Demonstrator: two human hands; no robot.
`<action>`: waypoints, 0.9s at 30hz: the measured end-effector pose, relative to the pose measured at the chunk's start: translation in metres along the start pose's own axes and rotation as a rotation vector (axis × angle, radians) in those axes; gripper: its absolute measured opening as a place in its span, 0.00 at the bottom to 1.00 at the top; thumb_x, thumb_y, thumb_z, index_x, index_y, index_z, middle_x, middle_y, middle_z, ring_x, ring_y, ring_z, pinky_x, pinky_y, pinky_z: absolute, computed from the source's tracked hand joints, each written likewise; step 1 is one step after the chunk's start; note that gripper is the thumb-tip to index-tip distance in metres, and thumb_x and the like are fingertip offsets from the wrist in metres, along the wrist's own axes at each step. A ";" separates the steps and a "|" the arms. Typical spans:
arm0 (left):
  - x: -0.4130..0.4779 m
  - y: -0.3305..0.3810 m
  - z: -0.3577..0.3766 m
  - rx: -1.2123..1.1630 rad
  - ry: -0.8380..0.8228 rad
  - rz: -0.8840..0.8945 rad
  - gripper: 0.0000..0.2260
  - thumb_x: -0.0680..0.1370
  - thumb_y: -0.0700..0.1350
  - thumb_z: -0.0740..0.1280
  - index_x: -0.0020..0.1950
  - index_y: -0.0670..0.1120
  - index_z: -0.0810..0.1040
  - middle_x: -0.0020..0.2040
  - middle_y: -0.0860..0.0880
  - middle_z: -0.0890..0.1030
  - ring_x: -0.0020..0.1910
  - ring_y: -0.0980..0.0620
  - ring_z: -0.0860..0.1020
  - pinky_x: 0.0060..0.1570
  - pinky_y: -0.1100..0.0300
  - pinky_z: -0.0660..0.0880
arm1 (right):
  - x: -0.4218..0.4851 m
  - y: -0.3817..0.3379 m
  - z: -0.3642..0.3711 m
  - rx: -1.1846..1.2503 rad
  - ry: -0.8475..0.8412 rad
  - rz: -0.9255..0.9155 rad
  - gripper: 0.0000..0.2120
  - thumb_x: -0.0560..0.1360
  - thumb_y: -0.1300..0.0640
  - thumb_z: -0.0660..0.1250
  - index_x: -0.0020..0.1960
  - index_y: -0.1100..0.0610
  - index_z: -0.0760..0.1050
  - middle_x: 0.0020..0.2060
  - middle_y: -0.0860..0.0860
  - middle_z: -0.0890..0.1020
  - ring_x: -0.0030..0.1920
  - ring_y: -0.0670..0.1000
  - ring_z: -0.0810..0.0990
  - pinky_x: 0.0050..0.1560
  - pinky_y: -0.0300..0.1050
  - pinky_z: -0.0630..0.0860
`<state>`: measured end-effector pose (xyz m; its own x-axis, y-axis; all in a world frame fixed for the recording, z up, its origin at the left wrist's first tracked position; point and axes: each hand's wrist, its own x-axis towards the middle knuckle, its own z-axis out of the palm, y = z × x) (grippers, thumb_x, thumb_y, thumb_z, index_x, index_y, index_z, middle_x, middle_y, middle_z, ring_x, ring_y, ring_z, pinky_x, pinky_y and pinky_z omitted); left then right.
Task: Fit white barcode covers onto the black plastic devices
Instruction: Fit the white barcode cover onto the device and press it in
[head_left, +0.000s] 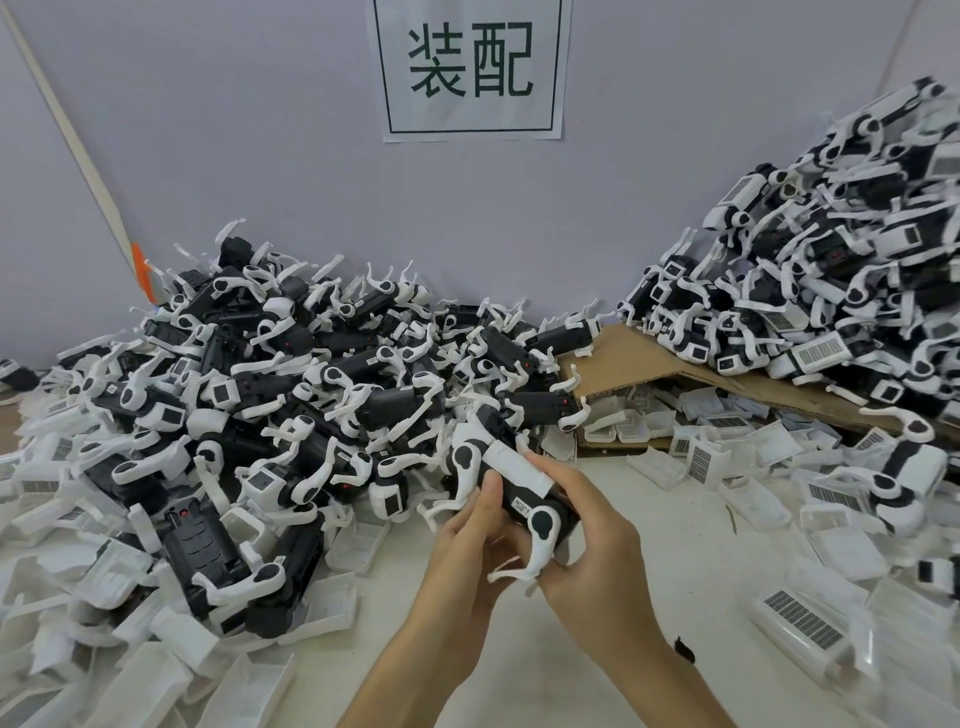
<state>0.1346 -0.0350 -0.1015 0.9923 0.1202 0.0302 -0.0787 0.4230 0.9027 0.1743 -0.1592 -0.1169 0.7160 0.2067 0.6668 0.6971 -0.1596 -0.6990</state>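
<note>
Left grip (467, 540) and right grip (592, 551) are both clamping on one device (514, 499), holding it above the counter (675, 551) near the pile (260, 389), cover (519, 466) lying along its top.

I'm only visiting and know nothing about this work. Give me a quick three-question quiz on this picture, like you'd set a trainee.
1. True or false: the left hand and right hand grip the same black device.
2. The heap of covered devices lies on the person's: A) left, B) right, C) lap.
3. Fill in: some loose barcode covers sit inside a box made of ___.

Key: 1 true; 2 B; 3 cardboard.
</note>
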 end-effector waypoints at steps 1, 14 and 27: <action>-0.001 0.000 0.001 0.004 -0.011 -0.013 0.27 0.73 0.62 0.68 0.57 0.39 0.82 0.44 0.41 0.80 0.44 0.49 0.80 0.47 0.56 0.75 | 0.000 0.002 -0.001 -0.017 0.014 -0.011 0.27 0.71 0.63 0.78 0.67 0.51 0.76 0.57 0.40 0.82 0.57 0.42 0.81 0.52 0.30 0.76; -0.003 0.001 0.004 0.040 -0.081 -0.039 0.20 0.72 0.62 0.72 0.44 0.45 0.85 0.47 0.41 0.85 0.50 0.47 0.84 0.42 0.59 0.79 | 0.000 0.006 -0.004 -0.048 0.057 -0.075 0.28 0.70 0.64 0.78 0.68 0.55 0.76 0.59 0.47 0.83 0.59 0.44 0.82 0.56 0.37 0.79; -0.001 0.000 0.004 0.090 -0.067 -0.012 0.28 0.69 0.64 0.72 0.56 0.42 0.84 0.53 0.39 0.85 0.51 0.45 0.84 0.46 0.57 0.80 | -0.001 0.009 -0.003 -0.065 0.091 -0.087 0.24 0.71 0.58 0.77 0.66 0.55 0.78 0.54 0.46 0.84 0.53 0.46 0.84 0.51 0.39 0.80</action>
<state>0.1343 -0.0385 -0.0996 0.9975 0.0538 0.0455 -0.0612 0.3413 0.9380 0.1801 -0.1640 -0.1231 0.6512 0.1342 0.7470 0.7555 -0.2079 -0.6213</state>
